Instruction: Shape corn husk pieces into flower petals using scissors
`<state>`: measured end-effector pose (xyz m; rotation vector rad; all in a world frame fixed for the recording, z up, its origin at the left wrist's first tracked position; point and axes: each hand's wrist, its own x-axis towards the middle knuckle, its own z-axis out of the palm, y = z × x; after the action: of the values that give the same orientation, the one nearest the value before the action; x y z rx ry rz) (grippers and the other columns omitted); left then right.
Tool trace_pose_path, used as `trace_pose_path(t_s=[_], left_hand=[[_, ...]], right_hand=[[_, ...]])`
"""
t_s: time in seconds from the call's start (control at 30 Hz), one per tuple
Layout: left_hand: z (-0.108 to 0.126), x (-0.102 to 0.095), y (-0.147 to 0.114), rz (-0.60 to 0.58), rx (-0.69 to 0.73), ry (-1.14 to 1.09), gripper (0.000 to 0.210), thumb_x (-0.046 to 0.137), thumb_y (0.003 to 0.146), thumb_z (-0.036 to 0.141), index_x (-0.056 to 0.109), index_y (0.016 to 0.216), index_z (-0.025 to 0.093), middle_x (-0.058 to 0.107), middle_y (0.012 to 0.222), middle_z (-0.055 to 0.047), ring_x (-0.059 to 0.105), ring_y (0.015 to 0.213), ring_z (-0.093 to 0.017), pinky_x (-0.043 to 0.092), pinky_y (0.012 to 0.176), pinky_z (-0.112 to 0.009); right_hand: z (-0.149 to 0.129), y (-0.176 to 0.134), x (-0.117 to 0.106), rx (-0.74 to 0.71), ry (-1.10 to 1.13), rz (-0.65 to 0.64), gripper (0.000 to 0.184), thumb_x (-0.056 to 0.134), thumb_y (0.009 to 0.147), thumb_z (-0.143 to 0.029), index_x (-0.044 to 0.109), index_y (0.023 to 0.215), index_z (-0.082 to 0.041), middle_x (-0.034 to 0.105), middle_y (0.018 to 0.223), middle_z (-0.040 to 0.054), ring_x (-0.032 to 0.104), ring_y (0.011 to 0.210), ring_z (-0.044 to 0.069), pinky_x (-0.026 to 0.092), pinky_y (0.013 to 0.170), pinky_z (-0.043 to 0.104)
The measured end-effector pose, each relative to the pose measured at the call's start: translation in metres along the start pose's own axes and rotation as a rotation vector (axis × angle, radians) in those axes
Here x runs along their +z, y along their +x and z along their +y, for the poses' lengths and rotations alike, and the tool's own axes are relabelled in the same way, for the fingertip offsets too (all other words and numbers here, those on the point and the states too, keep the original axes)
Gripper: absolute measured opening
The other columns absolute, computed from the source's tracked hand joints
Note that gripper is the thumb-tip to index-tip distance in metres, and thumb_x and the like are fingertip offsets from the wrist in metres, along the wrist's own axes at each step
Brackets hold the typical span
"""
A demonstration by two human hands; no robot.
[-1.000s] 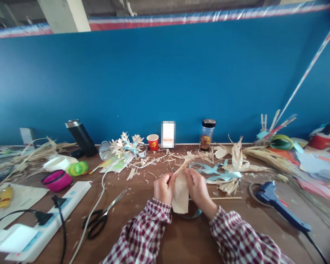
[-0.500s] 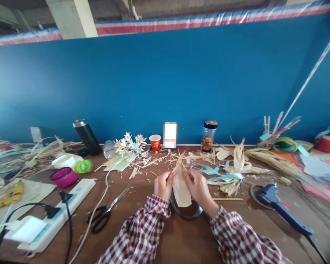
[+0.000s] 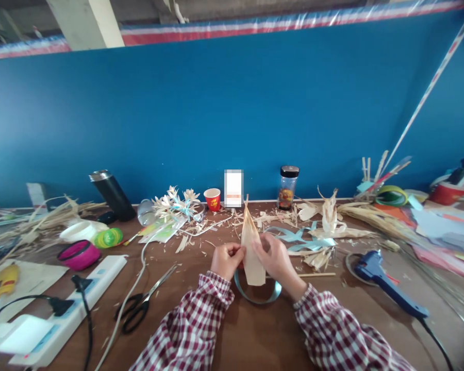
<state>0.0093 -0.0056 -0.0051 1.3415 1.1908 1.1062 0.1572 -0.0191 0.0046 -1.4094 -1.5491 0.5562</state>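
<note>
A pale, pointed piece of corn husk stands tip up between my hands over the middle of the table. My left hand is closed, thumb and fingertips pinched at the husk's left edge. On the other side my right hand grips the right edge, its thumb lying on the front face and its other fingers partly hidden. Beneath the husk lies a loop of light blue ribbon, partly covered by it. Dried husk pieces and more blue ribbon rest to the right of my right hand.
Scissors and a white power strip lie left, a blue glue gun right. Along the back stand a black flask, husk flowers, a red paper cup and a jar. Husk scraps litter the table.
The husk's tip now shows more fully above my hands. Both hands have shifted lower on its edges, and the whole view has moved slightly, with things appearing farther left.
</note>
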Motion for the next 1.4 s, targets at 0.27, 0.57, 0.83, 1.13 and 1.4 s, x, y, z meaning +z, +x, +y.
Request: trace_pose_path(t_s=[0.27,0.57,0.83,1.13,1.4], left_hand=[[-0.002,0.001,0.000,-0.009,0.013,0.057,0.019,0.064,0.068,0.031,0.065,0.069,0.012,0.061,0.054,0.000,0.056,0.046,-0.012,0.051,0.045,-0.024],[-0.010,0.001,0.002,0.028,0.132,0.225,0.017,0.059,0.070,0.029,0.063,0.065,0.014,0.063,0.055,-0.003,0.059,0.050,-0.015,0.048,0.047,-0.024],[-0.008,0.003,-0.001,0.051,0.123,0.278,0.016,0.059,0.070,0.028,0.063,0.063,0.014,0.063,0.052,-0.003,0.059,0.051,-0.016,0.045,0.047,-0.023],[-0.005,-0.013,0.013,0.257,0.014,0.396,0.020,0.059,0.071,0.030,0.067,0.061,0.015,0.065,0.051,-0.005,0.062,0.049,-0.017,0.046,0.048,-0.025],[0.021,-0.084,0.052,0.488,-0.048,0.448,0.019,0.059,0.070,0.028,0.069,0.071,0.013,0.066,0.055,-0.005,0.066,0.060,-0.021,0.052,0.053,-0.027]], right_hand=[[0.000,0.003,0.001,0.083,0.092,-0.168,0.022,0.058,0.075,-0.032,0.064,0.076,-0.011,0.067,0.068,0.0055,0.059,0.062,0.018,0.041,0.051,0.022],[-0.003,0.001,0.002,0.040,0.162,-0.152,0.019,0.058,0.074,-0.030,0.067,0.079,-0.013,0.069,0.074,0.0053,0.060,0.066,0.019,0.045,0.057,0.024],[-0.003,0.000,0.003,0.045,0.172,-0.135,0.016,0.060,0.073,-0.027,0.067,0.079,-0.014,0.068,0.073,0.0046,0.061,0.066,0.019,0.044,0.058,0.025],[-0.005,0.003,0.000,0.220,0.571,-0.110,0.025,0.066,0.068,-0.039,0.060,0.071,-0.014,0.058,0.056,-0.0016,0.049,0.048,0.010,0.037,0.044,0.020],[0.018,0.024,-0.023,0.494,1.022,0.260,0.033,0.077,0.057,-0.037,0.055,0.072,-0.017,0.059,0.056,-0.0023,0.055,0.046,0.013,0.046,0.044,0.024]])
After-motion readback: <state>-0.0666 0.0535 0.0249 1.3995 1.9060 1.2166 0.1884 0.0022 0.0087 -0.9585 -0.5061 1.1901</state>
